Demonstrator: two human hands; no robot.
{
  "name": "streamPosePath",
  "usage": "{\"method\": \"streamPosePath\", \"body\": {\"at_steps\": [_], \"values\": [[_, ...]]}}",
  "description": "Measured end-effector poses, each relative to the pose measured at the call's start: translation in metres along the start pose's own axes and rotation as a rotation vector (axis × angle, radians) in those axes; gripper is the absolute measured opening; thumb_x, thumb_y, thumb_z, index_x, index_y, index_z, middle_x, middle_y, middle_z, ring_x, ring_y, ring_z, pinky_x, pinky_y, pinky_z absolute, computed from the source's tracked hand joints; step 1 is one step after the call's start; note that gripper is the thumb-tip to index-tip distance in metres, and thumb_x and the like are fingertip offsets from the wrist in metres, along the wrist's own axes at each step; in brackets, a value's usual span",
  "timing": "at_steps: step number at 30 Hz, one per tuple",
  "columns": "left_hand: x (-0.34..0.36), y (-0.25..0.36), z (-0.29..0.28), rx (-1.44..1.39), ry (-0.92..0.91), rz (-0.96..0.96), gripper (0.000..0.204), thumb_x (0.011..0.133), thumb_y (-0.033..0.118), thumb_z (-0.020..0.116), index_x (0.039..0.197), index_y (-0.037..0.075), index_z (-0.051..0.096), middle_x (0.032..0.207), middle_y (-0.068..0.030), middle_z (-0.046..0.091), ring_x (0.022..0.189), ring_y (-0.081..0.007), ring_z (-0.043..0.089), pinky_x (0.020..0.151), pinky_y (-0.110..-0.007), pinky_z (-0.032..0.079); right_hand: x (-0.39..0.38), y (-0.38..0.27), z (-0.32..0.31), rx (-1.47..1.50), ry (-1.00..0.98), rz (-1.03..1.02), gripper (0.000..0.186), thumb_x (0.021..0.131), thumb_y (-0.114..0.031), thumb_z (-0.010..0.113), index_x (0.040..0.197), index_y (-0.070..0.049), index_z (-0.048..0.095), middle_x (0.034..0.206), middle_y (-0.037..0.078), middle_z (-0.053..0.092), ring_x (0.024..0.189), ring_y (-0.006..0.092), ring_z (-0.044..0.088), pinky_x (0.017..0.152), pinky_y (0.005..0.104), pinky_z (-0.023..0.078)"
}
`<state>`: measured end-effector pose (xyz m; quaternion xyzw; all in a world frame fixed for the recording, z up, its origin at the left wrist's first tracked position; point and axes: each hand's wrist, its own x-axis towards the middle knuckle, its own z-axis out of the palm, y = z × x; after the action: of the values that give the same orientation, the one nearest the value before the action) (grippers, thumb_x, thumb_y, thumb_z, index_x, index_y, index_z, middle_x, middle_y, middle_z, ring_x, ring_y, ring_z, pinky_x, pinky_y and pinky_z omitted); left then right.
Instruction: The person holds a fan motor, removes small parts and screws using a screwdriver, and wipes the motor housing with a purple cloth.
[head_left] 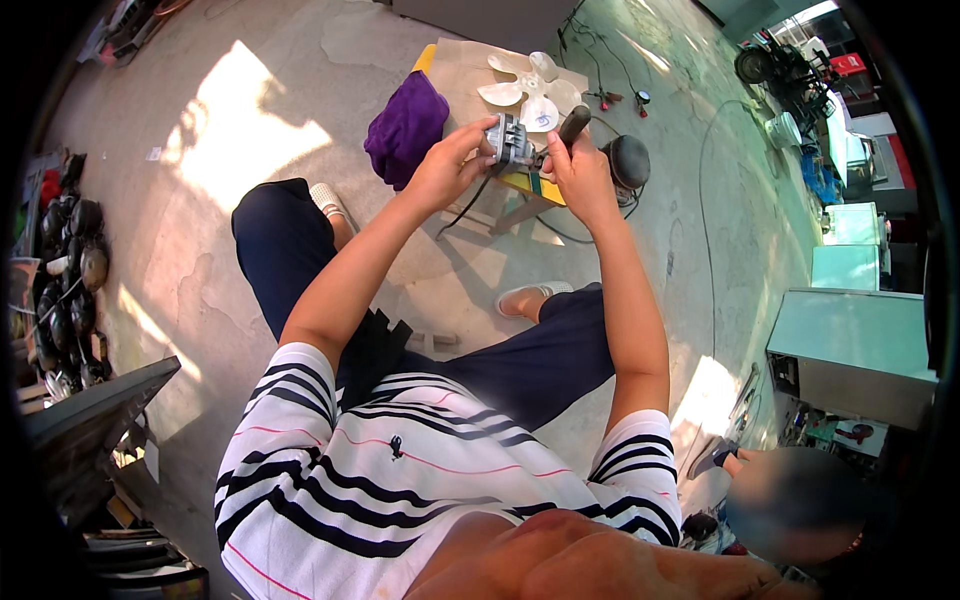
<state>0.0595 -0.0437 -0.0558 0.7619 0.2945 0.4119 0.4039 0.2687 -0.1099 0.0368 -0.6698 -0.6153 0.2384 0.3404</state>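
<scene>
My left hand [447,170] is closed around a small grey finned electric motor [511,140], held up over the near edge of a low table. My right hand [583,180] grips a tool with a thick dark handle [574,123]; the handle points up and away from me. The tool's working end lies close to the motor's right side, but whether it touches I cannot tell. Just beyond both hands, a white fan blade [538,113] rests on the brown cardboard [455,62] that covers the tabletop. A purple cloth [406,127] hangs over the table's left side.
A round black compressor-like body [628,160] stands right of the table. Hoses and a small gauge [642,98] lie on the floor behind it. Dark round units [62,270] are piled at far left. A pale green cabinet [850,335] and another person's foot [733,460] are at right.
</scene>
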Motion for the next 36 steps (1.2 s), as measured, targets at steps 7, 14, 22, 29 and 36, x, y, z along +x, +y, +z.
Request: {"method": "streamPosePath", "body": {"at_steps": [7, 14, 22, 29, 36], "values": [[0.0, 0.001, -0.001, -0.007, 0.003, -0.004, 0.016, 0.091, -0.001, 0.069, 0.102, 0.003, 0.058, 0.151, -0.0126, 0.054, 0.126, -0.0325, 0.061, 0.102, -0.039, 0.049, -0.058, 0.019, 0.037, -0.082, 0.249, -0.34, 0.021, 0.091, -0.007, 0.07, 0.108, -0.008, 0.058, 0.091, 0.014, 0.068, 0.082, 0.035, 0.071, 0.068, 0.0428, 0.055], [0.003, 0.003, -0.001, 0.007, -0.018, 0.0, 0.015, 0.092, -0.002, 0.067, 0.102, 0.003, 0.057, 0.152, -0.0137, 0.052, 0.128, -0.0318, 0.06, 0.101, -0.039, 0.05, -0.077, 0.054, 0.073, -0.322, 0.309, -0.582, 0.031, 0.083, -0.002, 0.072, 0.111, -0.009, 0.06, 0.095, 0.011, 0.063, 0.082, 0.0348, 0.067, 0.072, 0.0449, 0.053], [0.004, 0.0, -0.001, 0.047, -0.004, 0.049, 0.015, 0.092, 0.004, 0.07, 0.1, 0.003, 0.058, 0.148, -0.0153, 0.055, 0.121, -0.0361, 0.062, 0.099, -0.041, 0.052, -0.044, 0.034, 0.031, -0.008, 0.196, -0.221, 0.017, 0.104, -0.017, 0.058, 0.114, -0.003, 0.059, 0.082, 0.009, 0.069, 0.073, 0.0231, 0.068, 0.067, 0.0352, 0.052], [0.004, 0.002, -0.004, -0.014, -0.047, -0.024, 0.014, 0.093, 0.001, 0.069, 0.101, 0.004, 0.058, 0.15, -0.0135, 0.053, 0.129, -0.0322, 0.059, 0.099, -0.04, 0.053, 0.012, 0.008, -0.008, 0.004, -0.092, -0.006, 0.031, 0.106, -0.031, 0.052, 0.107, -0.001, 0.059, 0.072, 0.007, 0.067, 0.067, 0.0189, 0.065, 0.066, 0.0341, 0.051], [0.003, 0.0, -0.003, 0.024, -0.03, 0.015, 0.013, 0.093, 0.001, 0.068, 0.101, 0.004, 0.058, 0.15, -0.0129, 0.053, 0.126, -0.0319, 0.06, 0.096, -0.039, 0.055, -0.01, 0.006, -0.011, 0.317, -0.261, 0.034, 0.032, 0.108, -0.029, 0.049, 0.121, -0.002, 0.06, 0.094, 0.006, 0.068, 0.077, 0.0095, 0.064, 0.064, 0.0243, 0.05]]}}
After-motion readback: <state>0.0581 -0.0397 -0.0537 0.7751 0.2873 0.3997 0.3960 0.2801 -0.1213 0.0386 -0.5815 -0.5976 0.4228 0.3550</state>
